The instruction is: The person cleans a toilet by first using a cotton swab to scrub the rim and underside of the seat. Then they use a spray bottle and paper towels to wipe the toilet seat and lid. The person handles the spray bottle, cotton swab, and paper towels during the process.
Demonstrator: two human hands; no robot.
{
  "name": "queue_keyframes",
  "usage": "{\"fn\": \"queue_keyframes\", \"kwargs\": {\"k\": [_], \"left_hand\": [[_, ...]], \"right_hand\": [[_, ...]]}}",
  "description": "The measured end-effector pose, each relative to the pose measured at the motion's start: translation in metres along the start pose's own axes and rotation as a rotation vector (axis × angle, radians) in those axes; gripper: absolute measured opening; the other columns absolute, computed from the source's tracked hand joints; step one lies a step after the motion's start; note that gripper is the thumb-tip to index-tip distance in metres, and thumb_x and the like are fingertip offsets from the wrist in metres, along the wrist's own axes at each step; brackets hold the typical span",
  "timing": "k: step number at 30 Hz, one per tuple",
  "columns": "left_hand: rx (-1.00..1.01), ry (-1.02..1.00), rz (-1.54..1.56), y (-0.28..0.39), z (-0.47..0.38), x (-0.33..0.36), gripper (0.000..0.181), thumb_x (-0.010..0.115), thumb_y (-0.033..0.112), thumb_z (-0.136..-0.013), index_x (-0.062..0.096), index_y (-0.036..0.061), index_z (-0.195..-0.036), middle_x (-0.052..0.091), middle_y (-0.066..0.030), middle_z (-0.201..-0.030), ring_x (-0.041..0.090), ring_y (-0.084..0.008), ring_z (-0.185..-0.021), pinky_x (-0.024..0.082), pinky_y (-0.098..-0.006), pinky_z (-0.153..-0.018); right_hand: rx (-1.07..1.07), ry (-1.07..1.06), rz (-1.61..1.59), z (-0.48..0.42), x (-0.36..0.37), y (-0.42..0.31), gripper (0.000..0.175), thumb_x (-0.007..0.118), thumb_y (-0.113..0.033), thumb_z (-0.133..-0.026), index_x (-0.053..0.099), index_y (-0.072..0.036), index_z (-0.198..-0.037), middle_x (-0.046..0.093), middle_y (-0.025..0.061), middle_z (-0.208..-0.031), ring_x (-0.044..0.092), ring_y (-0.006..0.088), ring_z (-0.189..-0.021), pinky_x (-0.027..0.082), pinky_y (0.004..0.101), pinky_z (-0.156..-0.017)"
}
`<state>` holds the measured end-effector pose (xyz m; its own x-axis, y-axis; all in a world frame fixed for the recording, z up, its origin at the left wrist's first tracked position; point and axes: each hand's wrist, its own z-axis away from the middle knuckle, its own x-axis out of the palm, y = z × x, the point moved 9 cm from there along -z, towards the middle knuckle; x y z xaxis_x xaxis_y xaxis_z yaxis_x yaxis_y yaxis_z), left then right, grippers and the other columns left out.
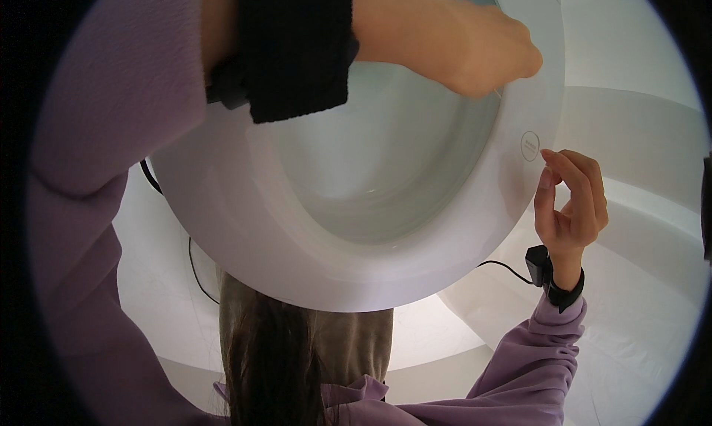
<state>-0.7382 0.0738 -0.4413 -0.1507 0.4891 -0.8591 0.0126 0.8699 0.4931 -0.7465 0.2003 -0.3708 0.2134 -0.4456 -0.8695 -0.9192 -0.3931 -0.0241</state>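
Observation:
A glossy white toilet seat point(367, 278) lies in front of me, with the toilet bowl point(367, 142) showing through its opening. My left hand point(473, 50) reaches across the opening to the seat's right inner edge. Its fingers are curled under and hidden; a thin pale bit shows below them, too small to identify. Just outside the seat's right rim is my right hand point(575, 198), fingers bent, thumb and index tips slightly apart, nothing visible between them. Near those fingertips, a round mark point(530, 146) with writing sits on the seat.
A wide black band point(297, 48) wraps my left wrist; a black strap with a small device point(538, 264) is on my right. Black cables point(503, 264) run beside the seat. Long dark hair point(275, 359) hangs below its front edge. White curved surfaces point(634, 131) stand at right.

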Motion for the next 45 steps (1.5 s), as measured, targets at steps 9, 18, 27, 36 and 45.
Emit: {"fn": "queue_keyframes", "kwargs": {"k": [9, 18, 27, 36, 45], "left_hand": [[-0.055, 0.020, 0.018, -0.007, -0.001, -0.006, 0.013, 0.049, -0.004, -0.079, 0.058, -0.0044, -0.089, 0.061, -0.0209, -0.089, 0.065, -0.0339, -0.075, 0.050, -0.0410, -0.050], [0.078, 0.317, -0.009, -0.007, 0.023, -0.032, 0.015, 0.055, 0.007, -0.081, 0.062, -0.0041, -0.089, 0.062, -0.0271, -0.094, 0.061, -0.0427, -0.090, 0.049, -0.0491, -0.078], [-0.033, 0.317, -0.052, -0.042, 0.007, -0.031, 0.014, 0.055, 0.004, -0.078, 0.061, -0.0064, -0.086, 0.062, -0.0286, -0.093, 0.061, -0.0442, -0.088, 0.048, -0.0502, -0.075], [-0.203, 0.350, -0.049, -0.025, 0.007, -0.052, 0.012, 0.054, 0.004, -0.080, 0.056, -0.0047, -0.073, 0.059, -0.0200, -0.065, 0.056, -0.0359, -0.059, 0.044, -0.0429, -0.054], [-0.242, 0.488, -0.079, -0.029, 0.010, -0.060, 0.024, 0.055, 0.003, -0.080, 0.044, -0.0047, -0.060, 0.047, -0.0184, -0.054, 0.042, -0.0311, -0.049, 0.037, -0.0424, -0.050]], "right_hand": [[0.004, 0.005, -0.015, -0.001, -0.001, 0.000, 0.024, 0.061, 0.012, -0.065, 0.066, 0.005, -0.088, 0.062, 0.0119, -0.076, 0.053, 0.0141, -0.051, 0.040, 0.0224, -0.043], [-0.003, 0.006, -0.013, -0.004, -0.001, -0.001, 0.024, 0.061, 0.011, -0.065, 0.066, 0.005, -0.087, 0.061, 0.0116, -0.075, 0.052, 0.0141, -0.050, 0.039, 0.0222, -0.042], [-0.002, 0.027, -0.027, -0.005, 0.000, 0.001, 0.024, 0.062, 0.010, -0.064, 0.066, 0.004, -0.087, 0.061, 0.0113, -0.075, 0.052, 0.0147, -0.049, 0.039, 0.0227, -0.042], [-0.029, 0.118, -0.083, -0.012, -0.022, -0.016, 0.028, 0.065, 0.009, -0.059, 0.065, 0.002, -0.086, 0.059, 0.0090, -0.075, 0.053, 0.0169, -0.052, 0.038, 0.0256, -0.043], [-0.015, 0.180, -0.095, -0.003, -0.035, -0.016, 0.028, 0.065, 0.009, -0.059, 0.065, 0.000, -0.085, 0.058, 0.0077, -0.074, 0.052, 0.0170, -0.051, 0.038, 0.0257, -0.042]]}}
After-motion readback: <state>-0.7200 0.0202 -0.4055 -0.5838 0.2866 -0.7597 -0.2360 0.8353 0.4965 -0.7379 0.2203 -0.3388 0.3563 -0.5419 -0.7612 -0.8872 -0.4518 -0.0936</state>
